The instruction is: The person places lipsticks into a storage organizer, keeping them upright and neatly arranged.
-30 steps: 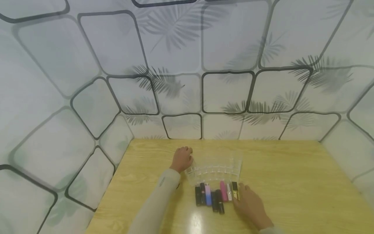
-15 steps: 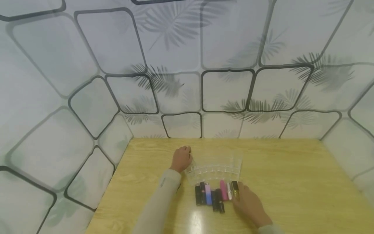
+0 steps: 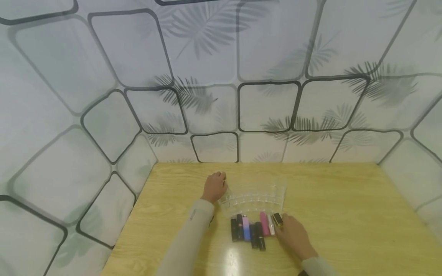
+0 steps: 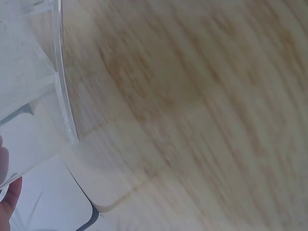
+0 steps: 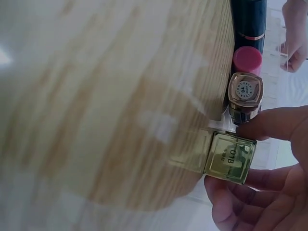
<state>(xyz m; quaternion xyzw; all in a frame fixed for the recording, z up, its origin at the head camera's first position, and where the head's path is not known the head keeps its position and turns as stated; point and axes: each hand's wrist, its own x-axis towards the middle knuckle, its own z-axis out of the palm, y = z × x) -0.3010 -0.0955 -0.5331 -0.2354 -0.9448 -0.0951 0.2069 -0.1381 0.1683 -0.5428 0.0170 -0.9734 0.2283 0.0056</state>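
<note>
My left hand (image 3: 215, 188) is at the left end of a clear acrylic lipstick organizer (image 3: 253, 199). In the left wrist view its fingertips (image 4: 10, 197) pinch the clear panel's edge from both sides. My right hand (image 3: 293, 234) holds a black and gold lipstick (image 3: 277, 219) between thumb and fingers, at the right end of a row of lipsticks. In the right wrist view the lipstick's square, transparent yellowish base (image 5: 231, 156) faces the camera, marked 01B. Beside it lie a silvery lipstick (image 3: 271, 224) and a pink lipstick (image 3: 264, 223).
Left of these lie black lipsticks (image 3: 254, 235) and a pink-to-blue one (image 3: 246, 228), close in front of the organizer. The wood-grain table (image 3: 338, 214) meets patterned wall covering (image 3: 269, 107) at the back and sides.
The black and gold lipstick has turned in my right hand, its black end now tilted up and leftward. My left hand stays at the organizer; the other lipsticks look unmoved.
</note>
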